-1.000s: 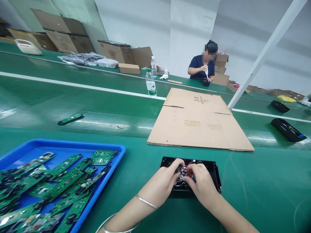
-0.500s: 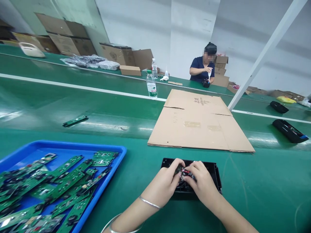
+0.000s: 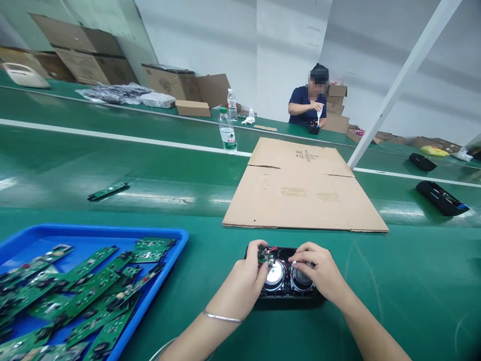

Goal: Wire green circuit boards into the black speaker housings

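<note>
A black speaker housing [image 3: 296, 302] lies in front of me with two round speaker drivers in it, a shiny left driver [image 3: 274, 276] and a darker right driver [image 3: 301, 279]. My left hand [image 3: 251, 271] is closed on a small green circuit board [image 3: 266, 254] above the housing's left part. A red wire shows by that board. Over the right driver, my right hand [image 3: 317, 268] pinches a small white connector [image 3: 294, 262] between thumb and fingertips. Thin wires run between the two drivers; where they end is hidden.
At the left stands a blue tray [image 3: 180, 240] of green circuit boards. A flattened cardboard sheet [image 3: 300, 208] lies ahead. Beyond it are a water bottle [image 3: 227, 135] and a co-worker [image 3: 300, 108] at the far bench. Black housings [image 3: 439, 198] lie to the right.
My hands have moved apart, the right one shifting right with the white connector. Both drivers now show between them. The whole view has shifted slightly.
</note>
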Demonstrator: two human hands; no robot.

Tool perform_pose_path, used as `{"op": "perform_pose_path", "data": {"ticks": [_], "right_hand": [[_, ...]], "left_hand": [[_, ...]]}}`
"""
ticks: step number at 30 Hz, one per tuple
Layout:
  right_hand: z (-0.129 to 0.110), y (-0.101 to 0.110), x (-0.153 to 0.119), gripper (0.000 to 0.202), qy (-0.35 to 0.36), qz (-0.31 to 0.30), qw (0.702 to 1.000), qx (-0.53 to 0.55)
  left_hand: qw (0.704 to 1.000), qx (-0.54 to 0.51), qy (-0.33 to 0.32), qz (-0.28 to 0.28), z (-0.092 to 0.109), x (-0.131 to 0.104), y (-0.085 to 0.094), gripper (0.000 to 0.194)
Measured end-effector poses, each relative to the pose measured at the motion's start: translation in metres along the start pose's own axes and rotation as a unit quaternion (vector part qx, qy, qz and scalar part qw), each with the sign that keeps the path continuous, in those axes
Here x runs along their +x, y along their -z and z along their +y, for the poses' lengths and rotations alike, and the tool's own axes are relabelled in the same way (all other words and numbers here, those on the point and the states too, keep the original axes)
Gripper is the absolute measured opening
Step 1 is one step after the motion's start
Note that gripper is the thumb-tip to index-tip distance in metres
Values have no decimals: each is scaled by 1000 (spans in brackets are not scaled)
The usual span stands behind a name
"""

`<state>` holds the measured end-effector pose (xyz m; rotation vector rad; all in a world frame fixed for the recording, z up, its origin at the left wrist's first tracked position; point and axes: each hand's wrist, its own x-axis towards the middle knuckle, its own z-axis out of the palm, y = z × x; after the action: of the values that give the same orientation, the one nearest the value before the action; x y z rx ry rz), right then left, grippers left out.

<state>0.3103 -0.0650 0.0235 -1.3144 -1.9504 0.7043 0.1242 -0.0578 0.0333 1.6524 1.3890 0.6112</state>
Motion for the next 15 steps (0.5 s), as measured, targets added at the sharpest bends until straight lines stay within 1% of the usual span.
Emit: {"op": "perform_pose_path", "data": {"ticks": [3,5,6,8,10,13,15], "right_hand": [[-8,0,0,15,-39,-54,993,103],[-11,-4,0,15,-61,-87,987,119],[-13,-7,-1,14,-67,-91,988,105],[-14,-13,-4,13,-54,-74,995,38],[-14,-20,-7,14,-14,-47,997,-58],[-10,-26,-9,21,58,-34,979,-193],[-7,-27,-10,23,88,-31,963,-252]], "left_hand": [[1000,-11,-5,7,-1,1,-2,30],[1000,-22,-10,11,-1,1,-3,30],[999,-28,-14,12,-1,0,-4,30],[999,-32,-22,10,-1,0,-4,30],[999,-24,-27,2,-1,-1,-5,30],[999,7,-35,-10,-2,-2,-7,29],[999,31,-39,-15,-2,-2,-9,29]]}}
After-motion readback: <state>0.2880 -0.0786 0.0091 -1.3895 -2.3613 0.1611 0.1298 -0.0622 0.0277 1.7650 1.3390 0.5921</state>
